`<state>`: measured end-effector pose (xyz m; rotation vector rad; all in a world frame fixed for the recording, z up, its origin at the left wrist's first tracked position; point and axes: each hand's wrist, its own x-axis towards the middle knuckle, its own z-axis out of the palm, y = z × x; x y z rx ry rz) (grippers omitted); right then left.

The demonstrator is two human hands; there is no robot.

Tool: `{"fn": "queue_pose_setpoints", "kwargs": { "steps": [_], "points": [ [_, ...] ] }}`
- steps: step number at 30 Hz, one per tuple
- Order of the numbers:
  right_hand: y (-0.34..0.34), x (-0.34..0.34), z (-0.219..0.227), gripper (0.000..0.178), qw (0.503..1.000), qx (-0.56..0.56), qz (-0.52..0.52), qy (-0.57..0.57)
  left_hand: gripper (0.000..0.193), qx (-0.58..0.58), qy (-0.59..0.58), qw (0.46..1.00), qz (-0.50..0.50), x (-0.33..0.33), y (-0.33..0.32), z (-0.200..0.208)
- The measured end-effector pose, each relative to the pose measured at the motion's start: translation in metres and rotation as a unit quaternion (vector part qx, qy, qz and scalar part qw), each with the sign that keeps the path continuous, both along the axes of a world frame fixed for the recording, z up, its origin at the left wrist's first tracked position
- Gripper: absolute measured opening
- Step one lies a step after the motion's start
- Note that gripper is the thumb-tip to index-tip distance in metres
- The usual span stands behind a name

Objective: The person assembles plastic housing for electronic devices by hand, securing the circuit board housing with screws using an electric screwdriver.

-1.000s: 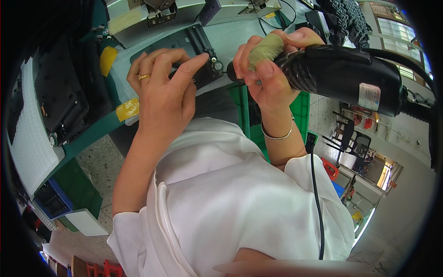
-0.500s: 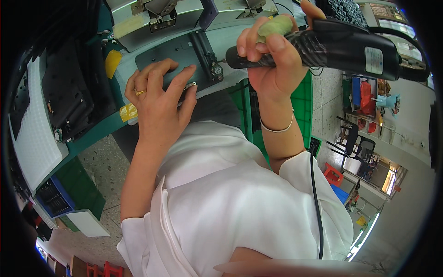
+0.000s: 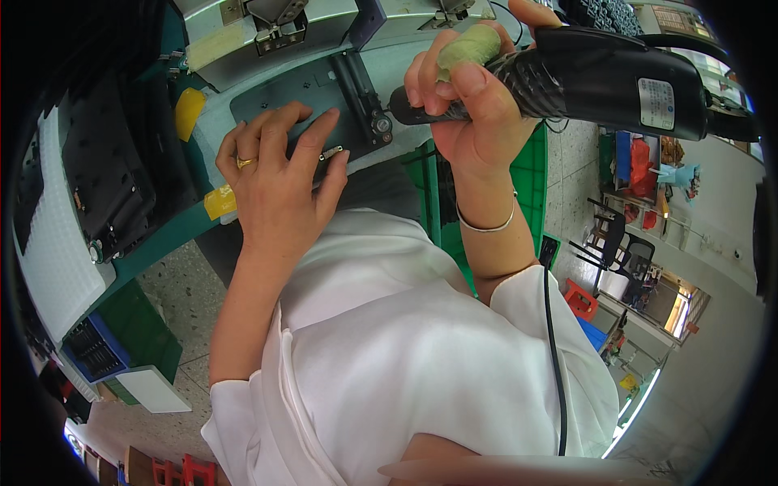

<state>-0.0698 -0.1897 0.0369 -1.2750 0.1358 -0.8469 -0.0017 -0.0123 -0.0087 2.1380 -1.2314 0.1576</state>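
Observation:
A flat black panel (image 3: 284, 91) lies on the bench, with a dark bar along its right side and a round metal fitting (image 3: 380, 125) at the near right corner. My left hand (image 3: 279, 166) rests on the panel with fingers spread, a ring on one of them. Between its thumb and forefinger shows a small shiny metal piece (image 3: 331, 152) on the panel. My right hand (image 3: 486, 105) is wrapped round a black electric screwdriver (image 3: 600, 81), held sideways with its nose beside the fitting. Whether the bit touches the fitting cannot be made out. A pale green wrap covers one right finger.
Metal fixtures (image 3: 279, 32) stand behind the panel. More black panels (image 3: 109, 154) are stacked at the left on a white sheet (image 3: 61, 267). Yellow tape (image 3: 219, 202) sticks to the bench edge. A green crate (image 3: 528, 174) stands below the right arm. The screwdriver's cord (image 3: 729, 125) runs off right.
The screwdriver's nose has come slightly left and down, closer to the round fitting. My left hand stays on the panel. The whole view has shifted a little.

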Motion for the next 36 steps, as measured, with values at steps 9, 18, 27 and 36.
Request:
{"fn": "queue_pose_setpoints", "kwargs": {
  "steps": [9, 18, 27, 36],
  "points": [
    [-0.026, 0.014, -0.016, 0.061, 0.976, -0.209, 0.065, -0.023, 0.053, 0.011, 0.086, 0.995, -0.043, 0.011, 0.017, 0.013],
    [-0.011, 0.008, 0.008, 0.073, 0.978, -0.180, 0.105, 0.026, 0.038, 0.001, 0.044, 0.998, -0.042, 0.008, 0.012, 0.013],
    [-0.047, -0.010, 0.056, 0.057, 0.979, -0.126, 0.008, -0.161, 0.026, -0.013, 0.034, 0.999, -0.011, -0.002, 0.004, 0.012],
    [-0.054, 0.026, 0.075, 0.057, 0.975, -0.077, -0.094, -0.187, 0.018, 0.000, 0.018, 1.000, -0.005, -0.002, -0.006, 0.013]
  ]
}}
